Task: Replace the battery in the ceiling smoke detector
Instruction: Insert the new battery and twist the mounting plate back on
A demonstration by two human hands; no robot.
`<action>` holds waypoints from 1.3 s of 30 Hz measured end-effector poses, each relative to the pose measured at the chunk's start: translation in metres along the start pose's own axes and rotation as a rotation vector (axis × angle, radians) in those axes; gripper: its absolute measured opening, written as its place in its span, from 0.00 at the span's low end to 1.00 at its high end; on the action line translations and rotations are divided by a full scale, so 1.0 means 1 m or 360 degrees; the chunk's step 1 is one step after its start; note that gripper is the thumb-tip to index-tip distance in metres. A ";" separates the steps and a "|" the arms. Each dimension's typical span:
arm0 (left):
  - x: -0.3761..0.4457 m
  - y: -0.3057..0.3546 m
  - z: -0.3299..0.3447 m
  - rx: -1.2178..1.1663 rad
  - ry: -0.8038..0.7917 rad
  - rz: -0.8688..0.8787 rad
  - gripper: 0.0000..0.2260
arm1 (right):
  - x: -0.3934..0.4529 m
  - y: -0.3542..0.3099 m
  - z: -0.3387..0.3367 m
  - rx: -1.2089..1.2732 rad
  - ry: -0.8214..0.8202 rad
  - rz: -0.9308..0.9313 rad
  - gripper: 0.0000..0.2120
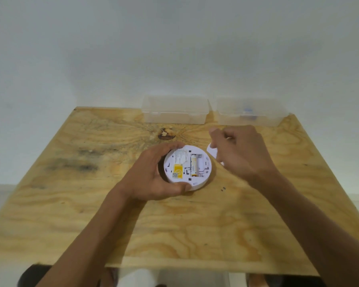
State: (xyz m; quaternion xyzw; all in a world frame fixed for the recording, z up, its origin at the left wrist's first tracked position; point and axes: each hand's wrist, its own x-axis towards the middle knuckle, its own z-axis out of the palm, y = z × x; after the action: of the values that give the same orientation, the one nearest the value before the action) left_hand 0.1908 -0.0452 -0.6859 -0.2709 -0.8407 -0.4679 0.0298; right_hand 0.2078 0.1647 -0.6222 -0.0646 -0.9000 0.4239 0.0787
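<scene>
A round white smoke detector (188, 166) lies back side up near the middle of the plywood table (91, 204). A yellow battery (194, 167) sits in its open compartment, beside a yellow label. My left hand (153, 177) grips the detector's left rim, thumb at the front edge and fingers over the far edge. My right hand (238, 154) hovers just right of the detector with its fingers curled. Under that hand lies a white round piece (212, 152), mostly hidden. I cannot tell whether the hand holds it.
Two clear plastic boxes stand at the table's far edge against the wall: one (174, 110) in the middle, another (251, 113) to the right with a small blue item inside. A dark knot (166, 134) marks the wood behind the detector.
</scene>
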 end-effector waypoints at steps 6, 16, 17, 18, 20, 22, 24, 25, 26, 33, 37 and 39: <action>-0.002 -0.001 0.000 -0.0005 -0.0004 0.0031 0.40 | 0.004 0.004 -0.007 0.0513 -0.0470 0.0543 0.10; -0.001 -0.001 0.000 -0.0024 -0.0012 0.0058 0.38 | -0.009 0.001 0.008 0.0661 -0.0116 0.0038 0.03; -0.001 -0.001 0.001 -0.0037 -0.0010 0.0062 0.38 | -0.009 0.003 0.011 0.0590 -0.0060 -0.0006 0.03; -0.001 0.000 0.001 -0.0050 -0.0007 0.0065 0.37 | -0.009 0.005 0.015 0.0521 -0.0011 -0.0043 0.04; -0.002 0.000 0.001 -0.0062 -0.0005 0.0076 0.37 | -0.009 0.008 0.020 0.0430 0.0065 -0.0096 0.05; -0.001 0.001 0.000 -0.0060 -0.0006 0.0077 0.37 | -0.008 0.010 0.023 0.0373 0.0115 -0.0156 0.06; -0.001 0.001 0.000 -0.0055 -0.0009 0.0086 0.37 | -0.007 0.011 0.025 0.0274 0.0123 -0.0232 0.05; 0.000 0.001 0.001 -0.0052 -0.0011 0.0095 0.37 | -0.007 0.012 0.026 0.0221 0.0119 -0.0259 0.05; 0.000 0.001 0.001 -0.0045 -0.0010 0.0103 0.37 | -0.006 0.012 0.026 0.0179 0.0115 -0.0275 0.05; 0.000 0.003 0.002 0.0009 0.0020 0.0102 0.36 | -0.005 0.018 0.027 -0.0001 0.0035 -0.0319 0.08; -0.001 0.003 0.004 -0.0001 0.0050 0.0108 0.35 | -0.008 0.020 0.032 -0.0165 0.0045 -0.0347 0.11; -0.001 0.002 0.004 -0.0001 0.0054 0.0097 0.36 | -0.012 0.023 0.036 -0.0199 0.0102 -0.0412 0.11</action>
State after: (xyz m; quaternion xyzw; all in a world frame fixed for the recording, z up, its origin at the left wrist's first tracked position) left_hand 0.1936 -0.0409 -0.6868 -0.2885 -0.8313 -0.4716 0.0581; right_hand 0.2140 0.1504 -0.6636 0.0336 -0.9224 0.3511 0.1573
